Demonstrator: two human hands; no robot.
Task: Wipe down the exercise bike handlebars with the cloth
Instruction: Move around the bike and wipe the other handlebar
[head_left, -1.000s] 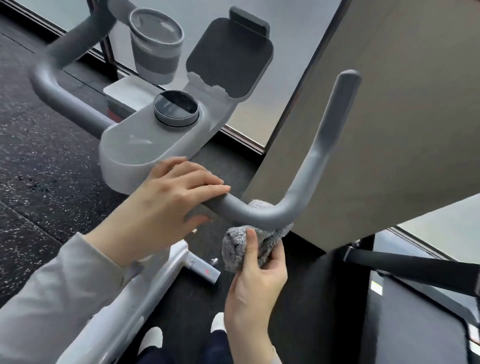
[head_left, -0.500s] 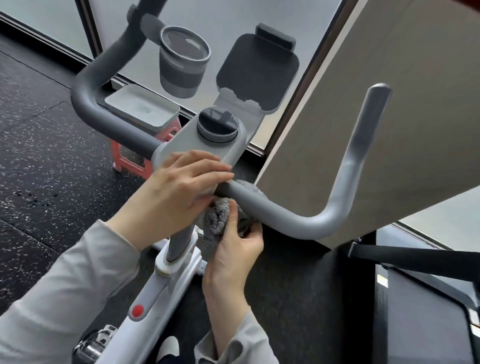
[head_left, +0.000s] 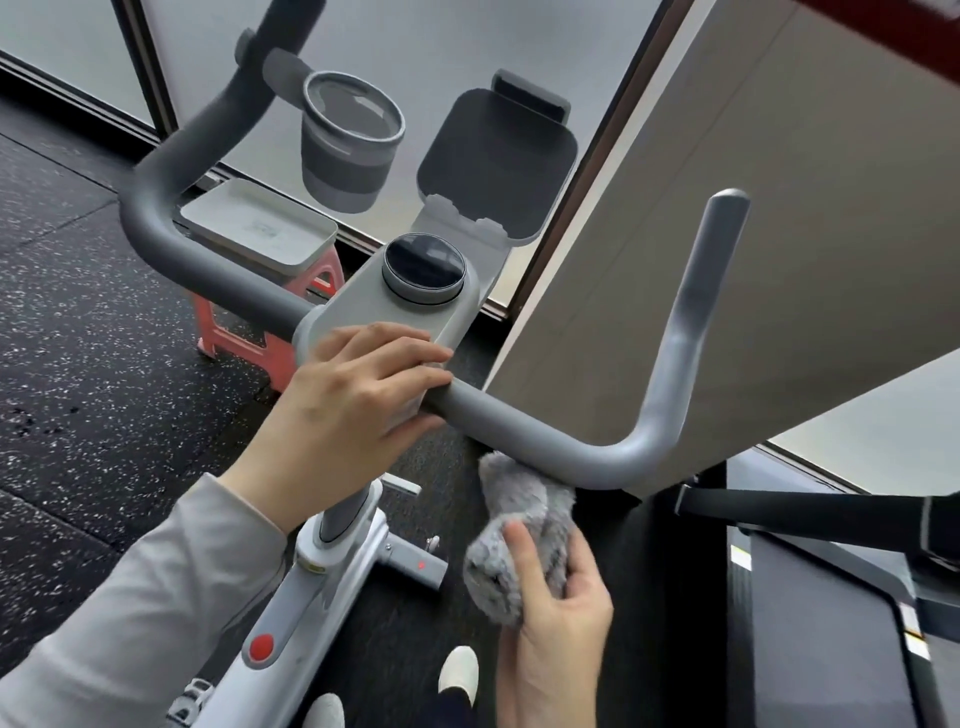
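The grey handlebar (head_left: 550, 441) of the exercise bike runs from a left loop (head_left: 171, 234) through the centre console (head_left: 395, 317) to an upturned right end (head_left: 711, 270). My left hand (head_left: 353, 410) rests on the console's near edge, fingers over the start of the right bar and thumb below it. My right hand (head_left: 550, 613) grips a fluffy grey cloth (head_left: 519, 530) from below. The cloth's top touches the underside of the right bar near its bend.
A round dial (head_left: 423, 270), a cup holder (head_left: 350, 140) and a tablet holder (head_left: 498, 161) sit on the bike's front. A pink stool with a white tray (head_left: 260, 234) stands behind. A beige panel (head_left: 779, 234) stands to the right and a treadmill (head_left: 831, 597) lies lower right.
My right hand has slid the cloth rightward and down along the underside of the right bar, away from the console. My left hand stays on the console.
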